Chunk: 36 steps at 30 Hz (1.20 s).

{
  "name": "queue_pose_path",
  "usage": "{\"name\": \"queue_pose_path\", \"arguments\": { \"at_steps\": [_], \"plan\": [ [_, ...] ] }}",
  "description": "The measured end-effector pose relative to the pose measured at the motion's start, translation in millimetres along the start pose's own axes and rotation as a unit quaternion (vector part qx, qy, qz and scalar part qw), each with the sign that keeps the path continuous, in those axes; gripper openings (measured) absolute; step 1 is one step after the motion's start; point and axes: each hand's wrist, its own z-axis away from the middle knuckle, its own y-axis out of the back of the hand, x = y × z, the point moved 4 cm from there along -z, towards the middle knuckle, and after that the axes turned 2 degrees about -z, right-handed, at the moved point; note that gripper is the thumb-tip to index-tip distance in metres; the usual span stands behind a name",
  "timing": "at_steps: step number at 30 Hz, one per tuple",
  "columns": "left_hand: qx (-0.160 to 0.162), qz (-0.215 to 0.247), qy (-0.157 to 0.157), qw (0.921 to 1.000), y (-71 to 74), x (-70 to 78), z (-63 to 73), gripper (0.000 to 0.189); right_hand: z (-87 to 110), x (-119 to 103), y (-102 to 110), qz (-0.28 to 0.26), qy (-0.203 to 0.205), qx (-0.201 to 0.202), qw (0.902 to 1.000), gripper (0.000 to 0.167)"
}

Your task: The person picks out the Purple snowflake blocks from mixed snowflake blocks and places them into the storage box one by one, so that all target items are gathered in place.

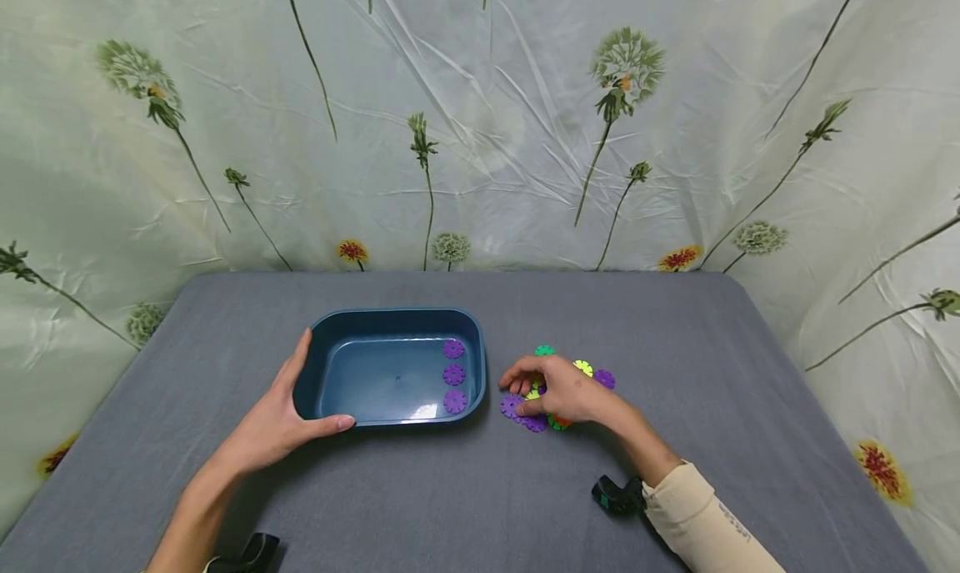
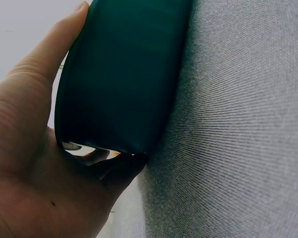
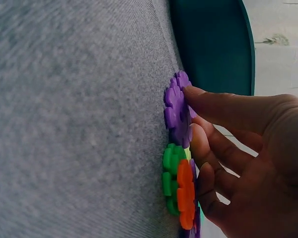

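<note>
My left hand [image 1: 273, 419] grips the left end of a dark blue plastic tray [image 1: 390, 313], its thumb along the near rim and fingers at the far corner. In the left wrist view the tray's outer wall [image 2: 124, 74] fills the space beside the thumb. Three purple flower-shaped discs [image 1: 453, 374] lie in a column inside the tray's right end. Right of the tray, my right hand [image 1: 566, 389] pinches a purple disc [image 3: 178, 106], thumb on its face and other fingers curled behind. A loose pile of similar discs lies partly hidden under that hand, including an orange disc [image 3: 186, 193] and a green disc [image 3: 173, 171].
A grey cloth [image 1: 450, 490] covers the table. From the pile's far side, a yellow disc [image 1: 582, 367], another green disc [image 1: 544, 351] and a further purple one stick out. Behind the table hangs a pale curtain [image 1: 480, 139] printed with dandelions.
</note>
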Motion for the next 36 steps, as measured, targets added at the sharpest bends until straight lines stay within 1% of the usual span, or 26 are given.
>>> {"name": "queue_pose_path", "arguments": {
  "at_steps": [7, 13, 18, 22, 26, 31, 36],
  "plan": [
    [-0.001, 0.005, -0.004, 1.0, -0.4, -0.7, 0.2, 0.136, -0.9, 0.4, 1.6, -0.012, 0.007, 0.015, 0.9998, 0.026],
    [-0.002, 0.007, 0.002, 1.0, -0.8, 0.0, 0.0, 0.137, -0.7, 1.8, 3.9, -0.032, -0.001, 0.024, 0.9992, 0.023],
    [-0.001, 0.005, 0.0, 1.0, -0.2, 0.4, -0.5, 0.137, -2.2, 3.0, 7.1, -0.019, 0.0, 0.035, 0.9992, 0.018],
    [0.0, 0.004, -0.002, 1.0, 0.4, 0.5, -1.0, 0.137, -2.8, 0.6, 10.3, -0.005, 0.002, 0.055, 0.9985, 0.015],
    [0.0, 0.004, -0.001, 1.0, 0.5, 0.3, -1.0, 0.137, -4.5, -0.8, 12.3, -0.005, 0.007, 0.081, 0.9967, 0.013],
    [0.001, 0.004, -0.002, 1.0, -0.1, 0.1, 0.0, 0.136, -6.9, 0.2, 14.8, -0.019, 0.002, 0.113, 0.9935, 0.013],
    [0.001, 0.008, -0.002, 1.0, 0.7, -0.2, 0.9, 0.135, -10.5, -4.2, 18.2, -0.039, -0.007, 0.134, 0.9901, 0.012]
  ]
}}
